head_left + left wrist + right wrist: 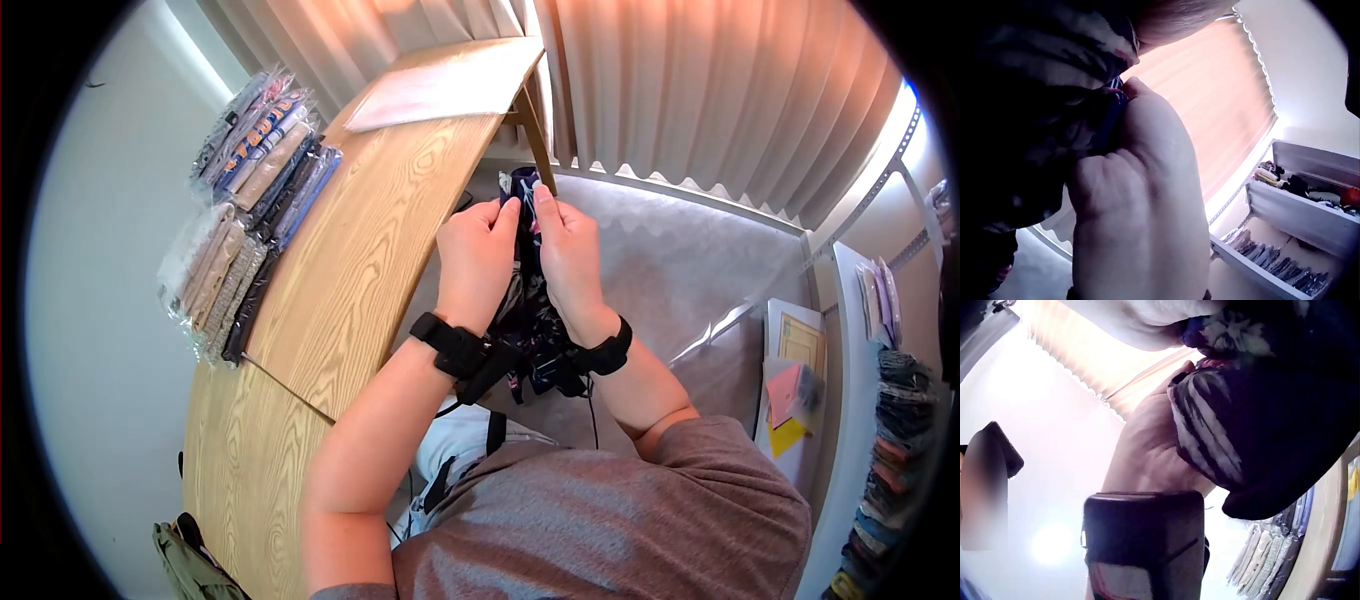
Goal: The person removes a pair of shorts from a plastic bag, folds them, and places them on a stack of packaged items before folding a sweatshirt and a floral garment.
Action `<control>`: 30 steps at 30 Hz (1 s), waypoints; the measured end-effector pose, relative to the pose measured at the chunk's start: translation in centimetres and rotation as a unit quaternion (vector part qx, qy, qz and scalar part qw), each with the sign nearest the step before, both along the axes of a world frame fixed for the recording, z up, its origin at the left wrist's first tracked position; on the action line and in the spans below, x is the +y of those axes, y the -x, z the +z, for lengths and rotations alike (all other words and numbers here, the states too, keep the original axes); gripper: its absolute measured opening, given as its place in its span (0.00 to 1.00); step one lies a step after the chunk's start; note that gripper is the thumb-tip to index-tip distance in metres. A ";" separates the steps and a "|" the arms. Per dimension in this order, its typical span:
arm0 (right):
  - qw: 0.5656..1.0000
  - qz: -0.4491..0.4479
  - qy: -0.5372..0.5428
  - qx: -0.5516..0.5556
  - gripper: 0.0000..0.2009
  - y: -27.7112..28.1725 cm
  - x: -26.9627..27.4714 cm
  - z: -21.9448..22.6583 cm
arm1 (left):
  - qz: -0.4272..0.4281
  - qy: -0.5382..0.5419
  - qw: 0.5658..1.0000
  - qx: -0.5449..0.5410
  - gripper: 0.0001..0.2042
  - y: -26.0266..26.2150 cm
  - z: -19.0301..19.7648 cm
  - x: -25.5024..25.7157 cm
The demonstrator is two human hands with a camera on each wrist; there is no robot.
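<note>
A dark navy garment [540, 345] with a pale floral print hangs in front of the body, off the table's edge. My left hand [478, 255] pinches its upper edge between thumb and curled fingers. Close beside it, my right hand [570, 250] grips the same edge, thumb pointing away from the body. Thin light cords [529, 195] show between the two thumbs. Seen from the left wrist, the cloth [1029, 119] fills the left side in shadow. A loose fold [1210, 431] drapes by the hand in the right wrist view. Most fingertips are hidden behind the fabric.
A wooden table [350, 300] runs along the left, bearing stacks of folded clothes in clear plastic [265, 150] and a white sheet [440, 95] at its far end. Shelving [845, 330] with folded clothes stands at right. Pleated curtains [700, 90] hang behind.
</note>
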State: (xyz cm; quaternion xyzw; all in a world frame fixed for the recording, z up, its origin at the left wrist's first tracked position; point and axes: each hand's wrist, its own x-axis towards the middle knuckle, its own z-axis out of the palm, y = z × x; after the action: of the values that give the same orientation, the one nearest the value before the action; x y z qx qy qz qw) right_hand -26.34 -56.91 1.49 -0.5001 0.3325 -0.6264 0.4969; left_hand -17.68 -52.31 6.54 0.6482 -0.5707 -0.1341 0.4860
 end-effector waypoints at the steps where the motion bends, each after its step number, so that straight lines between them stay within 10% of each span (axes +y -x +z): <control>1: 1.000 0.000 -0.001 0.000 0.21 0.0 0.1 0.1 | 0.002 0.010 1.000 -0.023 0.13 0.2 -0.1 0.1; 9: 0.997 0.048 0.042 0.054 0.17 -0.1 0.7 -0.4 | -0.012 0.035 0.998 -0.043 0.14 -0.2 -1.6 -0.3; 11: 0.996 0.070 0.046 0.044 0.14 0.2 0.9 -0.2 | -0.092 -0.103 0.966 0.220 0.20 -1.0 -1.4 0.2; 19: 0.943 0.304 0.079 0.114 0.20 3.1 1.2 1.5 | -0.174 -0.223 0.919 0.273 0.32 -2.8 1.2 0.9; 28: 0.889 0.393 0.047 0.228 0.21 5.3 -1.2 -0.1 | -0.194 -0.309 0.919 0.152 0.23 -3.8 2.4 1.3; 30: 0.882 0.401 0.066 0.238 0.21 5.8 -1.4 0.9 | -0.176 -0.003 0.958 -0.226 0.28 -4.2 2.1 1.5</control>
State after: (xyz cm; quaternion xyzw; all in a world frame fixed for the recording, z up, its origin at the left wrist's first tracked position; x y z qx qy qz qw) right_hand -32.15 -58.31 2.36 -0.7563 0.1698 -0.2558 0.5777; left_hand -13.46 -50.85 8.68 0.5521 -0.7707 -0.0693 0.3105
